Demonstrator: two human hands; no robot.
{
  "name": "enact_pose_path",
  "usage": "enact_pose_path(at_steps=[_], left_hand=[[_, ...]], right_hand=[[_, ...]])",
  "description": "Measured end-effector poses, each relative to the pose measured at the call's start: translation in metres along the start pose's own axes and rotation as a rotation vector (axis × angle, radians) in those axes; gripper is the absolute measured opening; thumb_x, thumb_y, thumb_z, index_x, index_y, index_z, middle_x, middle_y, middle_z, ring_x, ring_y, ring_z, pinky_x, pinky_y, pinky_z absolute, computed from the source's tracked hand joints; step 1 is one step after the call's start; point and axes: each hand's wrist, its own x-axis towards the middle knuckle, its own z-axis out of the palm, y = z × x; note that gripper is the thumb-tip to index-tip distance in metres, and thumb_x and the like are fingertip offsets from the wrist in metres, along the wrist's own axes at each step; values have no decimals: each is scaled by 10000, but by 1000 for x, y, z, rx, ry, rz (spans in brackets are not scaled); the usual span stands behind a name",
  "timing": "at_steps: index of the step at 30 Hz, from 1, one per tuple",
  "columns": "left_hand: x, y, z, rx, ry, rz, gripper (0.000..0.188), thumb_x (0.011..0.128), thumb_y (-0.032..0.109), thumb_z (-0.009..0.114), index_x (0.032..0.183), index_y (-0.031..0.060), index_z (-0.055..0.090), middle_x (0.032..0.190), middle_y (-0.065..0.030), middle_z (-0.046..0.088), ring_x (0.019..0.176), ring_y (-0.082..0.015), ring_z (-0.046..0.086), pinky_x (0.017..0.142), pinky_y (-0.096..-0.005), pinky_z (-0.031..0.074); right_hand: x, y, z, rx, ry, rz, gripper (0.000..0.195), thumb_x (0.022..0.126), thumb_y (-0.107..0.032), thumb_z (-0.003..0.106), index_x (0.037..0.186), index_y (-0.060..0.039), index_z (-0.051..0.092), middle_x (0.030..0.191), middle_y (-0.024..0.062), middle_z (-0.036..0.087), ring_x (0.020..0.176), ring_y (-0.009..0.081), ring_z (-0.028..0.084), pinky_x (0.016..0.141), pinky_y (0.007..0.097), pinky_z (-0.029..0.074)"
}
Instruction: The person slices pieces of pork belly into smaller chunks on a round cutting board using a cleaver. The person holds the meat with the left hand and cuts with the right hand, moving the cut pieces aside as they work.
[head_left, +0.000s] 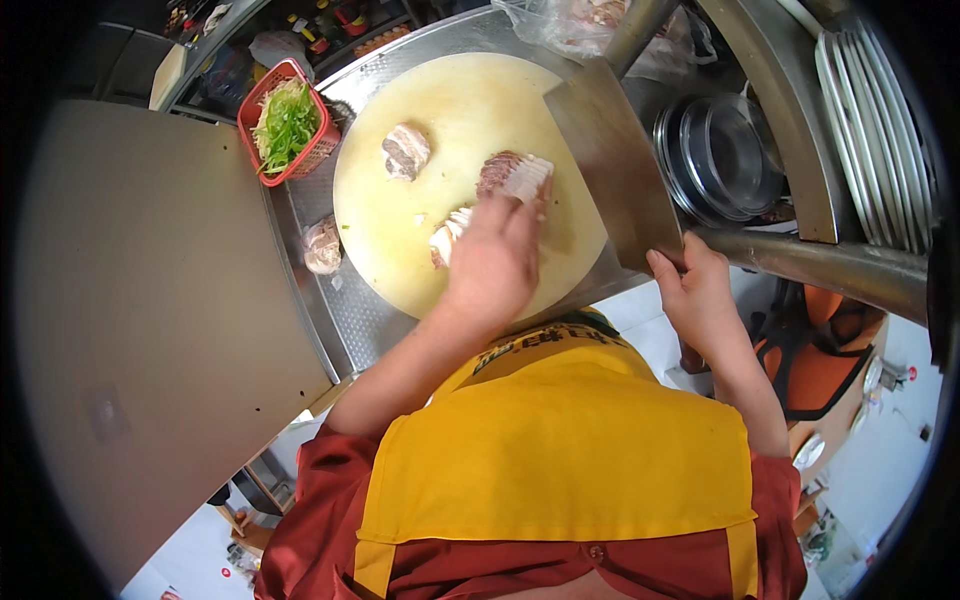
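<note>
My right hand (694, 296) grips a broad cleaver (611, 150) near the lower end of its blade. The blade is raised at the right edge of the round chopping board (442, 90). My left hand (495, 255), slightly blurred, reaches over the board with its fingertips at a row of sliced meat (517, 176). Whether those fingers pinch any slices is hidden. More meat slices (448, 236) show beside the left hand's thumb side or wrist edge. Farther left on the board sits a chunk of meat (405, 151). Another chunk (322, 246) rests off the board on the metal counter.
A red plastic basket (326, 142) of shredded green and pale vegetables stands at the upper left. Plastic-bagged meat (600, 19) lies behind the board. To the right are nested metal bowls (724, 157), a metal rail (817, 262) and stacked white plates (870, 142). A flat panel (165, 285) borders the left.
</note>
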Motion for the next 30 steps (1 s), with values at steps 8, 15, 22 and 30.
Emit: enact_pose_path(at_steps=[8,15,22,30], left_hand=[[11,-53,-39,76,44,-202,377,902,76,695,1266,-8,643,1162,-198,618,1050,-380,617,906,-430,528],[-48,-61,-67,-95,-147,-633,789,784,200,873,1424,-60,492,1239,-250,578,991,-339,655,851,-371,561],[-32,-55,-28,-156,-135,-515,740,744,13,782,1410,-67,468,1275,-288,544,1127,-466,605,967,-462,533],[29,-76,-3,-245,12,-231,614,802,-68,673,1392,-44,503,1211,-263,558,1081,-445,627,916,-456,542]], right_hand=[[7,21,-6,330,-259,463,133,1002,-81,609,1085,23,601,769,78,672,478,83,519,438,269,436],[-5,10,-2,274,-172,436,142,1002,-74,601,1091,36,592,760,75,665,494,72,505,459,264,433],[-21,-9,-7,-43,-133,67,130,974,-68,657,1017,48,617,778,142,703,650,188,664,623,303,512],[-21,-26,-15,-181,-60,23,148,966,-67,679,933,50,593,733,171,692,622,236,692,591,304,508]])
